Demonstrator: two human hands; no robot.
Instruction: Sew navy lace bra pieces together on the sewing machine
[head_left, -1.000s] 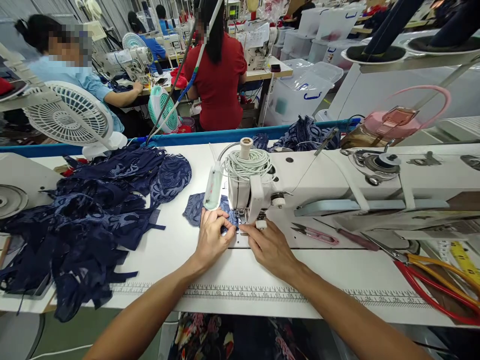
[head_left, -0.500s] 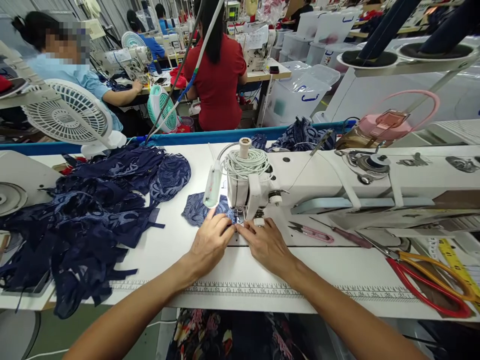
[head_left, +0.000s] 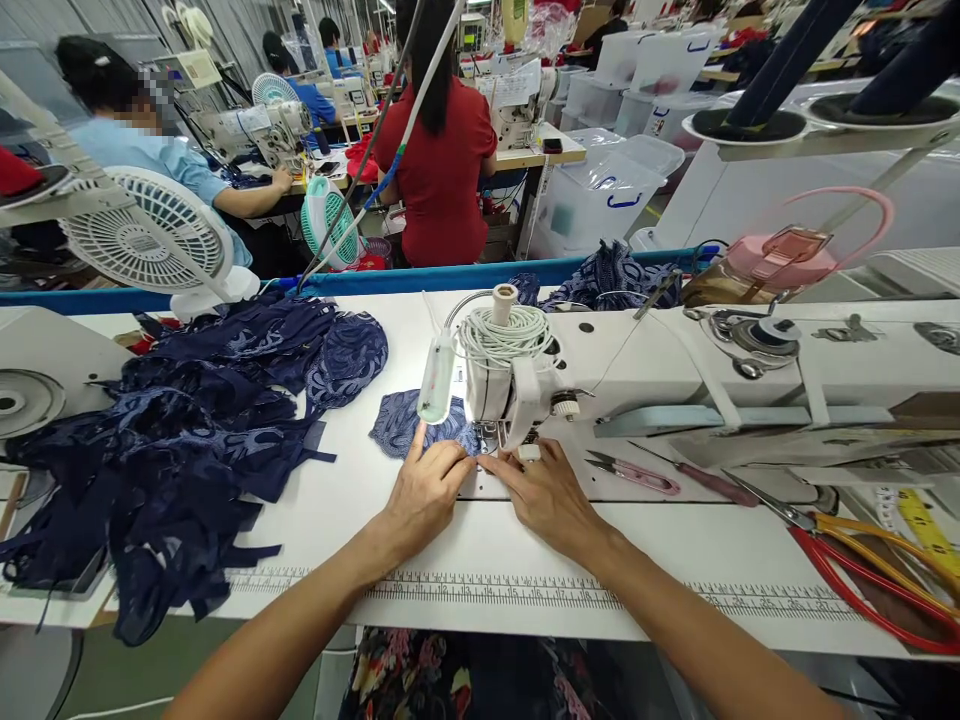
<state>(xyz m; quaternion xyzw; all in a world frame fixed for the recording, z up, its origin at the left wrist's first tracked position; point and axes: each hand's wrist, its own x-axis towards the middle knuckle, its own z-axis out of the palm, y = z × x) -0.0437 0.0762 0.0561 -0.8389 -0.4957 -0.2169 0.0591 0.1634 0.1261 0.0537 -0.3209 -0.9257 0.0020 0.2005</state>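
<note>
Both hands lie flat, fingers spread, gripping nothing: the left hand (head_left: 426,492) presses the lace piece (head_left: 405,425) at the sewing machine (head_left: 675,375) needle, the right hand (head_left: 550,495) just beside it.

The lace piece (head_left: 405,422) under the left hand (head_left: 424,493) is navy with a paler blue swirling pattern, and the fabric heap (head_left: 187,440) at the left is the same navy, partly patterned, partly plain. The sewing machine (head_left: 675,370) and table (head_left: 480,540) are white, the table's near edge printed with black ruler marks. Near the right hand (head_left: 547,495) lie pink thread snips (head_left: 634,473); at the far right, scissors (head_left: 877,570) have red and orange handles. A pink-lidded bottle (head_left: 780,255) stands behind. Farther off, one person (head_left: 442,150) wears red, another (head_left: 157,165) light blue.
</note>
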